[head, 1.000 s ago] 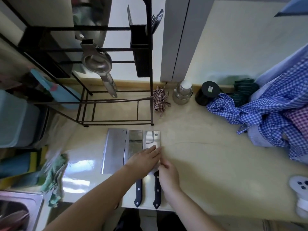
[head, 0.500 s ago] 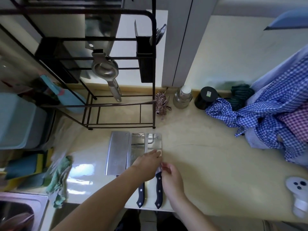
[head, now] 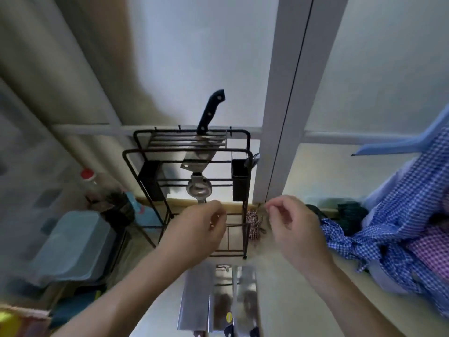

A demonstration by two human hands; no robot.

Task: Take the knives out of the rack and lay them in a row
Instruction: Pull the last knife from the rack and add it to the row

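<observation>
We have lifted both hands off the knives | left hand (head: pixel 198 229) loosely curled, empty | right hand (head: pixel 295 223) likewise | three cleavers (head: pixel 218 297) unmoved | one knife (head: pixel 207 122) still racked (head: pixel 189 152)

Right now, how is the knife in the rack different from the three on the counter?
The rack knife stands handle-up in the rack; the counter knives lie flat, side by side. Its blade is mostly hidden behind bars; theirs are fully exposed. Neither hand touches any of them. All look like broad cleavers.
</observation>
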